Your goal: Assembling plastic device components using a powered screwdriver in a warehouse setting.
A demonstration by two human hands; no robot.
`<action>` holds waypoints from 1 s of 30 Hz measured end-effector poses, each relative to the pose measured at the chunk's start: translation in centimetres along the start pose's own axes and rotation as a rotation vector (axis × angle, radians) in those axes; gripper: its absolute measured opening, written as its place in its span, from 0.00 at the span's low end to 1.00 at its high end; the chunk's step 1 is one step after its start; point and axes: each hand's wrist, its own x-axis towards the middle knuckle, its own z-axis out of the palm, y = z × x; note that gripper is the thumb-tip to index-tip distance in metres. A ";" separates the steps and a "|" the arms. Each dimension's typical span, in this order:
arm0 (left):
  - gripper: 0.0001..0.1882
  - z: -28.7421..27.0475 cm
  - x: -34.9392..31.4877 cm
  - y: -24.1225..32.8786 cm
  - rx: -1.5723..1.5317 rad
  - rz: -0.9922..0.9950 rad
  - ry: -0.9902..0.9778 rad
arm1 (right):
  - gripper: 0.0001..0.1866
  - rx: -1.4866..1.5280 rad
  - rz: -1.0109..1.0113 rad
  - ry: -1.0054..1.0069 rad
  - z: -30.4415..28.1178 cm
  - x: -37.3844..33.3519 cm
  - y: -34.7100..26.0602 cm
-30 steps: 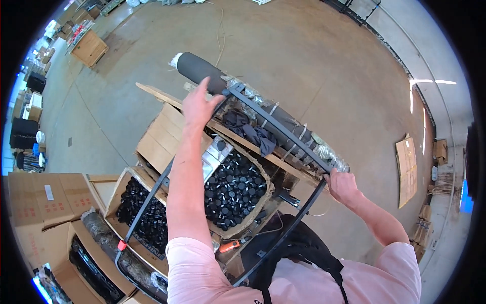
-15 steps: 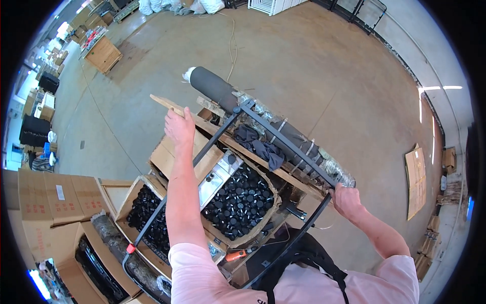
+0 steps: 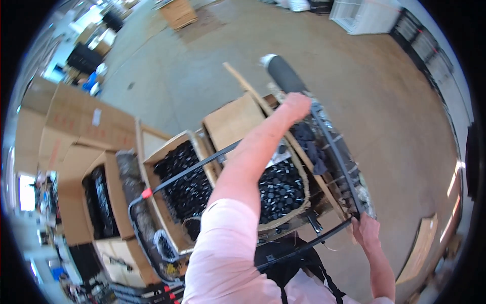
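Head view, dark frame (image 3: 335,152), corners at left hand (image 3: 296,106) and right hand (image 3: 366,230)

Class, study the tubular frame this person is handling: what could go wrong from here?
The dark tubular frame crosses above small black parts; a dip might scatter some. The right hand grips its corner near the wrapped roll, so fingers might get pinched. The bunched dark cloth could snag.

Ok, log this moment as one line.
left hand: at frame's far corner | right hand: gripping frame's near corner | black parts: boxed, below frame
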 end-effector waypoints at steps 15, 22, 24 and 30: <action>0.10 1.0 -42.5 0.0 -0.473 -0.730 0.762 | 0.34 -0.201 -0.135 -0.015 1.1 2.0 3.3; 0.16 4.2 -88.9 -1.8 -0.136 -2.021 1.277 | 0.20 -0.540 0.005 -0.339 -4.2 -2.4 -5.8; 0.19 4.1 -101.0 -2.9 0.102 -2.245 1.244 | 0.19 -0.029 0.473 -0.243 2.1 1.9 -0.4; 0.33 3.5 -114.1 -9.9 -0.401 -2.626 1.059 | 0.29 -0.412 0.303 -0.193 -4.1 -11.7 -17.2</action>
